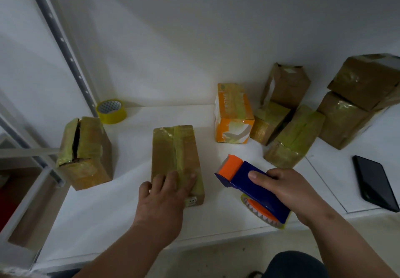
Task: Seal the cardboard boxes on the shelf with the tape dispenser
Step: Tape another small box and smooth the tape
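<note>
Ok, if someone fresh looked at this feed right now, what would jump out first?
Probably the blue and orange tape dispenser, gripped by the right hand at the shelf's front edge. Next, the left hand pressing flat on the taped box in the middle, and the box with a split top at far left.

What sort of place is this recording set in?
Probably a small packing or storeroom corner: taped brown cardboard boxes on a white metal shelf, a spare yellow tape roll, and a blue-and-orange tape dispenser in the right hand.
</note>
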The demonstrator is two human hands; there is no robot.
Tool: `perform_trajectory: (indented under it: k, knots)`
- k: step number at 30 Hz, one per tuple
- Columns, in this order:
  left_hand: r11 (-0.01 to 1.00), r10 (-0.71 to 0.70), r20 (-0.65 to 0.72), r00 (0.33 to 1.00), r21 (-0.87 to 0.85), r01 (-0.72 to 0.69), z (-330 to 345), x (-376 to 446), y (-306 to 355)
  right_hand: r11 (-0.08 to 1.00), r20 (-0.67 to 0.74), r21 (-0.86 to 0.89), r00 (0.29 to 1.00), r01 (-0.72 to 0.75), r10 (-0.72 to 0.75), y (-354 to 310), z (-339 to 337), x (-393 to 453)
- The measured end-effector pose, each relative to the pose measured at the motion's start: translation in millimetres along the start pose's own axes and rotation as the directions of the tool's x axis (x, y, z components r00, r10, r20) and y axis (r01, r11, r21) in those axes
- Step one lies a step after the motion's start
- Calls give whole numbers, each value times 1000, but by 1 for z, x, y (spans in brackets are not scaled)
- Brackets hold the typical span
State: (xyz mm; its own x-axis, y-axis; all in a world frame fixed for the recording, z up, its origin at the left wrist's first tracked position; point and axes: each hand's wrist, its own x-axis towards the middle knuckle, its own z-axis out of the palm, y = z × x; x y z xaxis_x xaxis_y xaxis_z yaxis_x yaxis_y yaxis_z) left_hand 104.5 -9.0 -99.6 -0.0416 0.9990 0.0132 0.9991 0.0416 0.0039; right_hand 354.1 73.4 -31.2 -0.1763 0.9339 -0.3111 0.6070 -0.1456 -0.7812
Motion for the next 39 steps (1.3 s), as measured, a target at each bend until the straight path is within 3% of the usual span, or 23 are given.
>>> perform_trajectory:
  k: [4, 9, 14, 16, 18, 20, 23, 25, 26, 29, 31, 34, 39]
  knots:
    - [994, -35, -22, 999, 102, 37, -6, 24, -7, 1000, 2, 15, 1000, 1, -1, -3, 3, 9]
    - [998, 6, 1, 1000, 62, -6, -17, 64, -11, 995, -7, 99, 1000, 5, -5, -20, 3, 17]
    - [992, 27, 232, 972, -128, 3, -20, 114, -4, 987, -41, 158, 999, 36, -30, -33, 5, 22]
    - [977, -43, 160, 986, -200, 76, -25, 121, -3, 985, -51, 166, 998, 47, -39, -34, 6, 22]
    - [964, -147, -21, 989, -227, 138, -34, 114, -13, 984, -42, 170, 998, 50, -44, -33, 7, 21]
    - [941, -272, -247, 930, -269, 204, -44, 96, -34, 985, -27, 166, 999, 50, -46, -33, 9, 18]
    - [877, -473, -483, 737, -340, 340, -57, 64, -81, 992, -16, 113, 999, 47, -46, -32, 16, 13]
    - [798, -602, -466, 649, -369, 476, -64, 45, -114, 995, -11, 84, 999, 48, -47, -34, 22, 10]
    - [747, -665, -389, 638, -380, 546, -65, 37, -130, 996, -8, 74, 999, 52, -51, -35, 24, 9]
    - [654, -746, -52, 664, -248, 715, -60, 23, -164, 996, -4, 49, 997, 72, -72, -42, 34, 0]
    - [687, -707, 32, 706, -202, 698, -45, 20, -174, 995, -1, 56, 996, 87, -87, -46, 39, -7]
    - [697, -663, 42, 748, -330, 636, -31, 18, -175, 993, 4, 68, 995, 96, -96, -48, 44, -18]
    - [749, -574, -87, 814, -456, 480, -20, 8, -156, 995, -18, 59, 996, 85, -84, -48, 46, -32]
